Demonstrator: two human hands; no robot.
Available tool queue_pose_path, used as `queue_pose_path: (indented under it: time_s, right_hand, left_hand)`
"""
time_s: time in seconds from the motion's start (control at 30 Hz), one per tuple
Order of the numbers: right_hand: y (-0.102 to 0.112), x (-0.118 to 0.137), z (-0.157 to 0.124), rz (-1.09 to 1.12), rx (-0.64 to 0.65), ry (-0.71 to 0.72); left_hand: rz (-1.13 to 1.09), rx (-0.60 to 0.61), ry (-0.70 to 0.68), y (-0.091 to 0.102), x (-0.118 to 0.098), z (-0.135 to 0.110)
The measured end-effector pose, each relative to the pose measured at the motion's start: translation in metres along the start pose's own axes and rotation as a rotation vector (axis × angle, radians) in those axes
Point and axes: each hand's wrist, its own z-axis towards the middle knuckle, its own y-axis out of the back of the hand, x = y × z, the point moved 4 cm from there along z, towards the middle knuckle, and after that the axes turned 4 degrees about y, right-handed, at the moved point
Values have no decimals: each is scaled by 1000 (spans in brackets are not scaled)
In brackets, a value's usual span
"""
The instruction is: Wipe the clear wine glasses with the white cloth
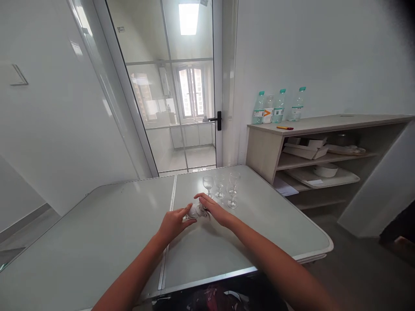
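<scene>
My left hand [175, 220] is closed around a small clear stemmed glass [194, 211], tilted on its side just above the table. Thumb and fingers grip it from the left. My right hand [212, 208] bends over the other end of the glass, its fingers closed on something whitish, perhaps a cloth or tissue, that I cannot make out clearly. Just beyond my hands, several stemmed glasses stand upright, among them a left one [208, 182], a middle one [219, 188] and a front right one [232, 198].
The pale table [129, 229] has a metal seam and a rounded right corner. To the right stands a shelf unit [264, 149] with trays, boxes and a bowl [325, 170]. Plastic bottles [279, 108] and an orange pen-like object [285, 128] are on top. Behind is a glass door [194, 157].
</scene>
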Motion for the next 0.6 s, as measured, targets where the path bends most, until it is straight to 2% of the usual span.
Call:
queue_pose_path:
  time_s: [0.07, 0.1, 0.17, 0.23, 0.37, 0.47, 0.53, 0.6]
  right_hand:
    - [-3, -10, 1, 144, 10, -99]
    - [-4, -13, 2, 183, 20, -127]
    - [-4, -14, 1, 188, 36, -155]
    - [-4, -10, 0, 143, 43, -146]
    - [-7, 16, -7, 33, 91, 49]
    - [-10, 31, -13, -132, 195, 208]
    - [-10, 33, -14, -227, 230, 264]
    - [-7, 30, -12, -262, 201, 286]
  left_hand:
    - [101, -27, -78, 0, -1, -2]
    - [98, -19, -72, 0, -1, -2]
    - [-10, 36, 15, 1, -3, 1]
    - [-246, 152, 170, 1, -3, 3]
    - [-783, 495, 460, -4, 1, 1]
    - [-926, 669, 539, -4, 4, -4]
    - [-887, 666, 512, -4, 3, -4]
    - [-744, 541, 427, -3, 3, -1]
